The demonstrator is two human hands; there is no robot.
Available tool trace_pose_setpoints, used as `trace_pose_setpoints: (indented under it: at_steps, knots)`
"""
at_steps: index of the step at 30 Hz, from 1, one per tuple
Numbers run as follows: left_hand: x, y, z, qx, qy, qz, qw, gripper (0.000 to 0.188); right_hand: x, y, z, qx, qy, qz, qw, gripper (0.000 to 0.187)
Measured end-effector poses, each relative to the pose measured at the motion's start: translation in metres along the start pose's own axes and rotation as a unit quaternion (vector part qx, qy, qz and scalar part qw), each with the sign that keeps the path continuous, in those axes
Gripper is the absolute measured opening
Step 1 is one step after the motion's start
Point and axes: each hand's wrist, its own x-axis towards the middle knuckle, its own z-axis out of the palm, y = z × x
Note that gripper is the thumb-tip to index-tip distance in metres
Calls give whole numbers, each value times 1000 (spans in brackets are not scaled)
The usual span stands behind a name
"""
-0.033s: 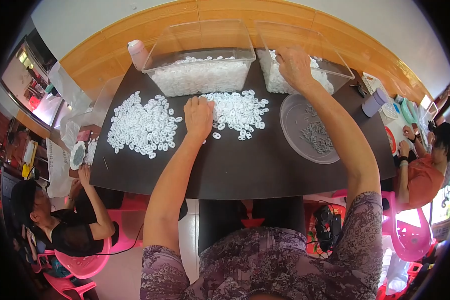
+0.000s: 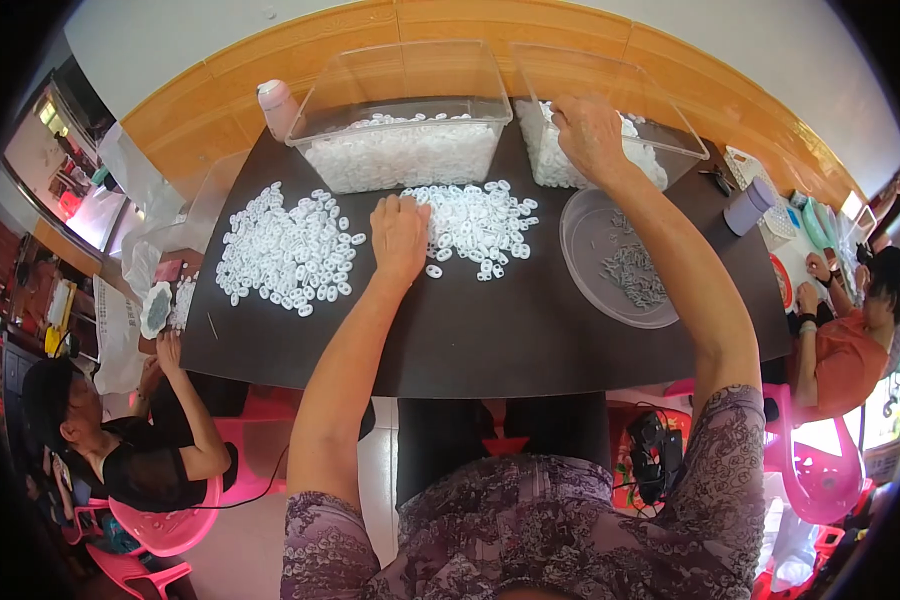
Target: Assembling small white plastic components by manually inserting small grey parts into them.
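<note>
When followed outward from the near side, find first two sleeves of dark purple patterned cloth (image 2: pixel 330 540), then the dark brown, smooth-topped desk (image 2: pixel 490 350). To the left, see a thin pale stick (image 2: pixel 212 326). To the right, a shallow round translucent-grey plastic dish (image 2: pixel 588 240) with many slim grey pieces (image 2: pixel 638 275) inside — lying partly under the right forearm, perhaps for close reach. Across the left and middle, white oval plastic pieces with paired holes in a left pile (image 2: pixel 285 250) and a middle pile (image 2: pixel 480 220), likely spread low for easy picking. At the left edge of the middle pile, note the left hand (image 2: pixel 400 240), fingers curled together and turned down, apparently steadied on the desk; cannot tell of anything clamped beneath.

Farther off, a clear rectangular plastic bin (image 2: pixel 400 131), and beside it a second clear rectangular plastic bin (image 2: pixel 670 125), both part-filled with similar white pieces — presumably set back as bulk stores. At the second, see the right hand (image 2: pixel 590 138) reaching past the near rim, fingers bent down; cannot tell of anything pinched. At far left, a pink bottle with white top (image 2: pixel 276 108), probably kept aside. Last, orange-tan wall tiling (image 2: pixel 440 22).
</note>
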Motion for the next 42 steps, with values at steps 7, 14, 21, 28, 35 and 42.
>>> trace_pose_setpoints:
  at_steps: [7, 14, 21, 28, 35, 42]
  knots:
    - [-25, 19, -8, -66, 18, -1, 998, 18, -15, -10, -12, 69, 16, 8, 997, 9]
    - [-34, 27, -36, -153, -165, -53, 973, 35, -30, -23, -28, 87, 5, 15, 996, 9]
    - [-50, 23, -39, -243, -125, -28, 962, 31, -44, -47, -45, 149, 50, -7, 988, 9]
    - [-66, 16, -73, -228, -58, -11, 972, 33, -91, -80, -52, 224, 30, -56, 972, 10]
    - [-98, 54, -101, -90, -26, 87, 992, 36, -152, -100, -38, 219, -85, -70, 970, 12]
    - [-110, 87, -115, -174, 26, 39, 984, 27, -161, -105, -18, 116, -102, -64, 986, 12]
